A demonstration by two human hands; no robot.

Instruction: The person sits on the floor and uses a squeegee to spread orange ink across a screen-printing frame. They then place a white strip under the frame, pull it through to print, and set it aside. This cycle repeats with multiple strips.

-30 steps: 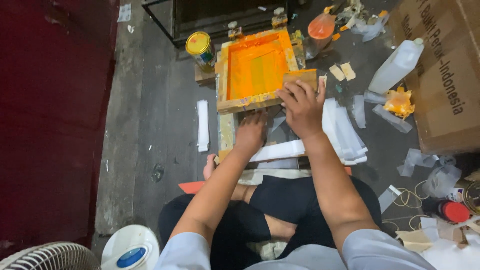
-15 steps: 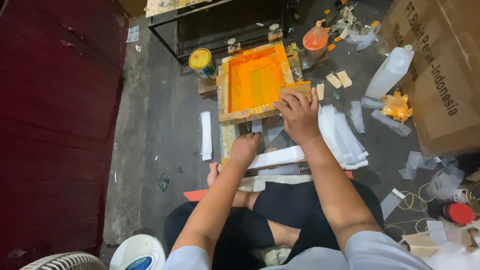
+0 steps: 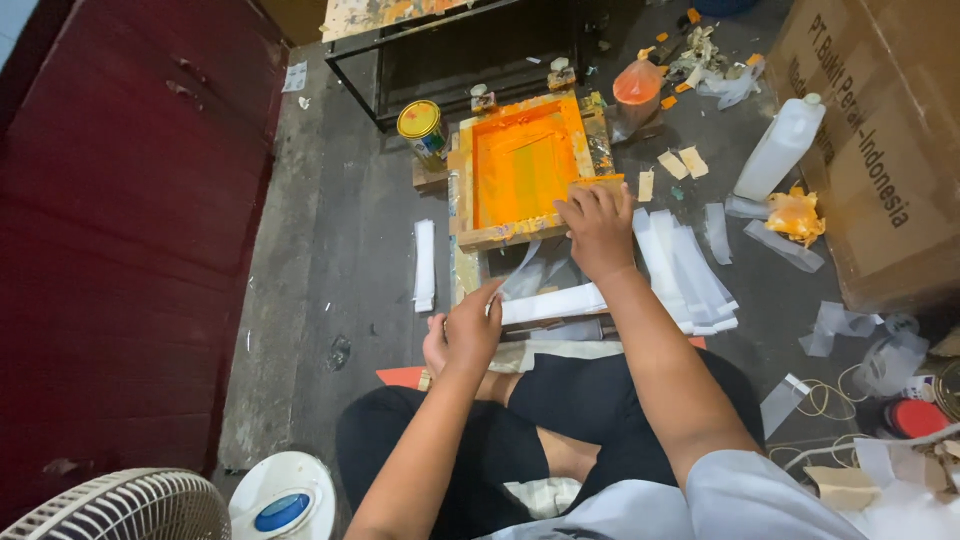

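While seated cross-legged on the floor (image 3: 330, 260), view looks down at both hands:
Box: big cardboard box (image 3: 880, 150) at right edge, well apart from the hands.
Screen frame: wooden screen frame (image 3: 520, 165), orange ink inside, near edge lifted off its base.
Strips: white strips (image 3: 685, 265) fanned out just right of frame; one white strip (image 3: 550, 303) lies under the lifted edge.
Right hand (image 3: 598, 228): fingers curled over the frame's near right corner, grasping a wooden squeegee (image 3: 597, 184).
Left hand (image 3: 470, 328): fingers pinch that strip's left end.
Can: yellow-lidded can (image 3: 421, 127) beside frame's far left corner.
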